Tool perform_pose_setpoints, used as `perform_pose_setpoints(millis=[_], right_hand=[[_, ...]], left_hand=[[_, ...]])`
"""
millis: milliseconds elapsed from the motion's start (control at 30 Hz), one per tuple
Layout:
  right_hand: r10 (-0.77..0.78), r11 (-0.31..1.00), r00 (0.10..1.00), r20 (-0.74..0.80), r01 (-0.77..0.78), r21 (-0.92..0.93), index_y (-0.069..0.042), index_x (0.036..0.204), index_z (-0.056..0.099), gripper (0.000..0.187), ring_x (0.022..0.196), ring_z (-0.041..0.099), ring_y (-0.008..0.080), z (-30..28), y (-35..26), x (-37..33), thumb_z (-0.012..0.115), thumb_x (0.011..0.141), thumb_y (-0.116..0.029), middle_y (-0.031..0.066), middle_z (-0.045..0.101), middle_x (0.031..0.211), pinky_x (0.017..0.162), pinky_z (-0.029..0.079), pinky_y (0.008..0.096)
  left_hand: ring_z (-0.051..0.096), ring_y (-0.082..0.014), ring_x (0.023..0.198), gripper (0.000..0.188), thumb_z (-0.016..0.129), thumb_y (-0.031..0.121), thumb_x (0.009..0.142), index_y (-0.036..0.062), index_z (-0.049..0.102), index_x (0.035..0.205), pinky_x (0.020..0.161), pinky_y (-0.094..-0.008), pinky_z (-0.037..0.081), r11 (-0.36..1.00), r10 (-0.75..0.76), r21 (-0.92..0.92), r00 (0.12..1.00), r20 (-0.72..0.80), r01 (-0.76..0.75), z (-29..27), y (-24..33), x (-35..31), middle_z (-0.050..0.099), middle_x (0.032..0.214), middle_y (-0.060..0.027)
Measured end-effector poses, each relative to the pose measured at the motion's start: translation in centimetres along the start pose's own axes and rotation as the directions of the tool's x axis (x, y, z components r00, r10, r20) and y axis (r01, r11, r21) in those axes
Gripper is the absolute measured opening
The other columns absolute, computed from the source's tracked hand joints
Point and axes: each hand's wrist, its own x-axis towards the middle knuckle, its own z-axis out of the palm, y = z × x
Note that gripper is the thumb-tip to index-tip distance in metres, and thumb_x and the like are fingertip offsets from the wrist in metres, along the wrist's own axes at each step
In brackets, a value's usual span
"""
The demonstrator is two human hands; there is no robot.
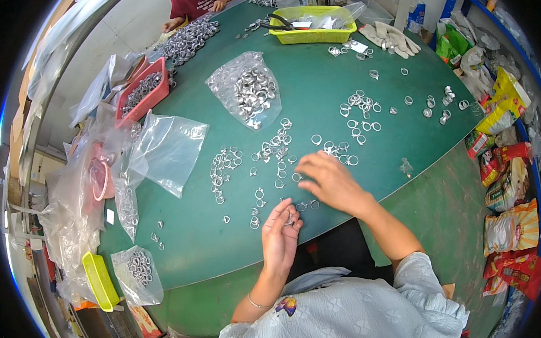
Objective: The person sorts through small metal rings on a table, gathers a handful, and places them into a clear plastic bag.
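Head view: we're at a green table [183,245] w/ a clear parts bag [255,91] on it, full of silvery round pcs; all places below are rel. to that bag.

Our L hand [278,236] is on our side of the bag, a bit to its R, palm partly up, fingertips pinched on a small ring [289,219], mostly hidden by the fingers. Our R hand [329,180] is also on our side, further R, fingers bent, a narrow gap btwn thumb & index; a loose ring [297,177] is right by those tips, can't tell if they're touching it.

More loose rings: a cluster [275,147] just our side of the bag, another batch [225,162] our side & slightly L, and a third group [359,104] off to its R.

L of the bag: a red tray [157,99] of grey pcs; L & nearer us, a flat clear bag [170,152]. Much nearer us, far L: a small bag of rings [141,268] w/ a narrow yellow tray [98,285] just beside. Beyond & R: a lime basket [313,38] w/ black-handled pliers [282,23], then white gloves [391,38]. Beyond & L: a grey heap [192,39] and a co-worker in dark red [200,3].
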Motion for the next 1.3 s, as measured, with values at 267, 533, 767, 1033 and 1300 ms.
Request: perform_pose_setpoints(millis=[267, 533, 767, 1033, 1300], right_hand=[[0.040, 0.917, 0.998, -0.047, -0.055, -0.394, -0.002, 0.082, 0.064, 0.016, 0.082, 0.053, 0.0279, -0.3, 6.4, 2.9, 0.069, 0.071, -0.011, 0.0099, 0.058, 0.088, 0.073, 0.040, 0.0399], [0.159, 0.901, 0.976, 0.149, -0.205, 0.383, -0.004, 0.087, 0.065, 0.017, 0.086, 0.056, 0.0243, -4.3, 5.5, 3.2, 0.069, 0.075, -0.017, 0.0071, 0.061, 0.086, 0.081, 0.042, 0.0352], [0.085, 0.953, 0.996, 0.028, -0.073, -0.294, -0.004, 0.085, 0.067, 0.015, 0.079, 0.053, 0.0233, -2.8, 8.3, 2.1, 0.068, 0.075, -0.014, 0.0062, 0.058, 0.080, 0.078, 0.038, 0.0344], [0.124, 0.887, 0.958, 0.257, -0.224, 0.404, -0.003, 0.095, 0.065, 0.019, 0.064, 0.055, 0.0131, -4.1, 5.4, 3.1, 0.065, 0.076, -0.007, 0.0062, 0.062, 0.082, 0.059, 0.042, 0.0262], [0.122, 0.987, 0.985, 0.124, -0.107, -0.121, -0.005, 0.085, 0.062, 0.021, 0.090, 0.049, 0.0240, -0.6, 4.2, 1.6, 0.073, 0.069, -0.014, 0.0075, 0.054, 0.086, 0.080, 0.036, 0.0358]], left_hand=[[0.052, -0.0151, 0.080, 0.032, 0.047, 0.007, 0.091, -0.0059, 0.044, 0.121, 0.068, -0.0252, 0.044, 0.960, -0.267, 0.133, 0.951, 0.155, 0.247, 2.6, -0.1, 2.8, 0.056, 0.095, -0.0114], [0.058, -0.0171, 0.081, 0.032, 0.048, 0.022, 0.095, -0.0038, 0.050, 0.114, 0.070, -0.0275, 0.048, 0.928, -0.367, -0.048, 0.929, 0.043, 0.369, 4.5, 0.0, 7.6, 0.060, 0.092, -0.0106], [0.044, -0.0108, 0.056, 0.026, 0.051, 0.019, 0.093, -0.0019, 0.053, 0.109, 0.055, -0.0229, 0.040, 0.906, -0.423, 0.117, 0.869, 0.258, 0.407, 3.2, 0.0, 8.4, 0.057, 0.077, -0.0065], [0.046, -0.0081, 0.056, 0.029, 0.049, 0.022, 0.094, -0.0012, 0.054, 0.110, 0.046, -0.0176, 0.038, 0.889, -0.455, 0.035, 0.889, -0.059, 0.457, 6.5, 0.7, 7.4, 0.060, 0.085, -0.0079], [0.034, -0.0047, 0.045, 0.025, 0.050, 0.022, 0.094, 0.0023, 0.052, 0.109, 0.038, -0.0173, 0.027, 0.959, -0.283, 0.026, 0.949, 0.139, 0.282, 2.7, 0.9, 8.2, 0.044, 0.063, 0.0007]])
